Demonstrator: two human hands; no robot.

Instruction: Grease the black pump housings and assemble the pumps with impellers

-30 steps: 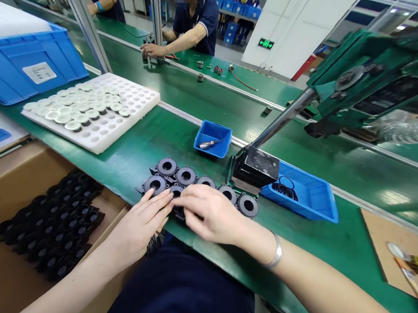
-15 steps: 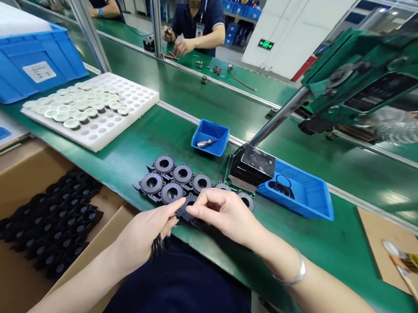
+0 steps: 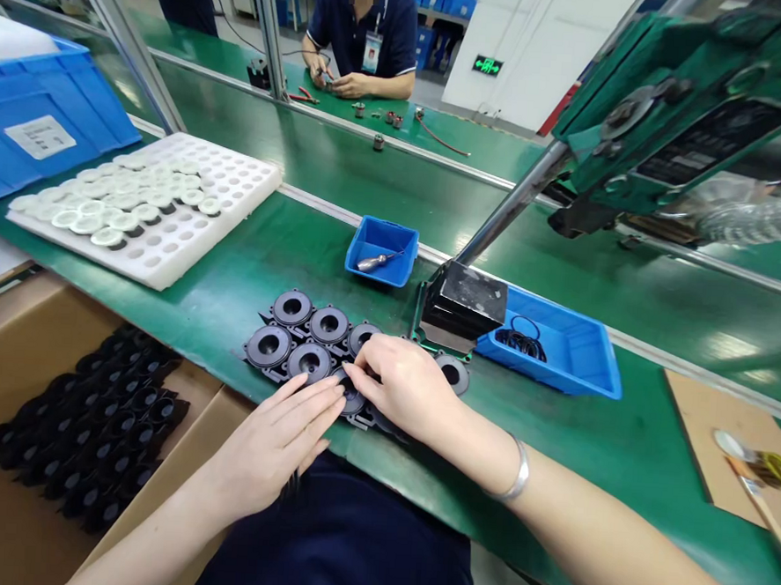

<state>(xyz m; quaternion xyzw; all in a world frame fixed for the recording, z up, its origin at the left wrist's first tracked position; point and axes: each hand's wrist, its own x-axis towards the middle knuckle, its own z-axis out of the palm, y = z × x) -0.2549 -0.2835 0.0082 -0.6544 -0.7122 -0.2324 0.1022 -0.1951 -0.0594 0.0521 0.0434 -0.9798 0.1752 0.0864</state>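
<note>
Several round black parts point(image 3: 270, 345) with centre holes lie in rows on the green table point(image 3: 233, 265). My left hand point(image 3: 275, 444) rests at the near edge of the group, fingers stretched out and side by side, fingertips against one part. Over the same part, my right hand point(image 3: 404, 386) is bent down with thumb and fingers pressed together. Whatever those fingertips may hold is too small to make out. Part of the group is hidden under my right hand.
A white foam tray point(image 3: 239, 173) with pale discs and a blue crate point(image 3: 50, 113) are at left. Beyond the parts are a small blue bin point(image 3: 401, 271), a black block point(image 3: 466, 301) and a long blue bin point(image 3: 578, 348). A box point(image 3: 203, 422) of black parts sits lower left. Another person works opposite.
My left hand has flattened, its fingers now laid over the near parts. My right hand has moved slightly left in view and turned further down. The view has shifted a little.
</note>
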